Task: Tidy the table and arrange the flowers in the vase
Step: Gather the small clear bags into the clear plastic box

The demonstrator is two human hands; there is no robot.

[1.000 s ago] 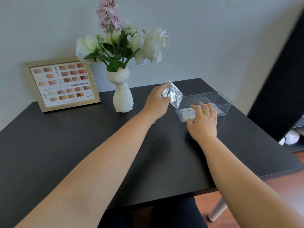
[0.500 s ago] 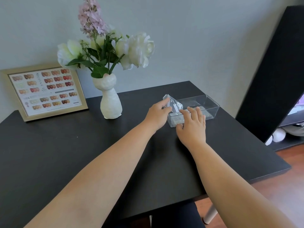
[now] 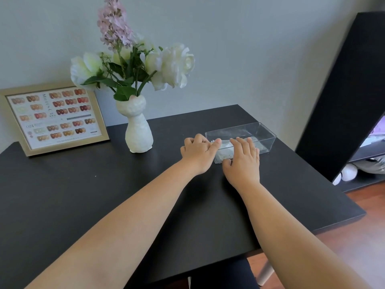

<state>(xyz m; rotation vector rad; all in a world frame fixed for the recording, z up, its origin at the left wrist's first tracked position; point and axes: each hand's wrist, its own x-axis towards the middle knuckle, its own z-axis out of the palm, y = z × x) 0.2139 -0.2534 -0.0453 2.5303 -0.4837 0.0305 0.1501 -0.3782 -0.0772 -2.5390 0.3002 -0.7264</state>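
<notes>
Clear box point(image 3: 262, 134), tabletop point(image 3: 104, 195) at 1 o'clock: left hand point(image 3: 198, 151) curled, right hand point(image 3: 243, 161) spread flat on near end (grip unclear). Vase point(image 3: 138, 130), 11 o'clock.

Both hands point(image 3: 220, 157) rest at the clear box's point(image 3: 264, 135) near end.

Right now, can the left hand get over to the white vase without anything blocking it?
Probably yes. The left hand sits at the clear box's near end, and only bare black table lies between it and the white vase. The overhanging flowers sit higher up.
</notes>
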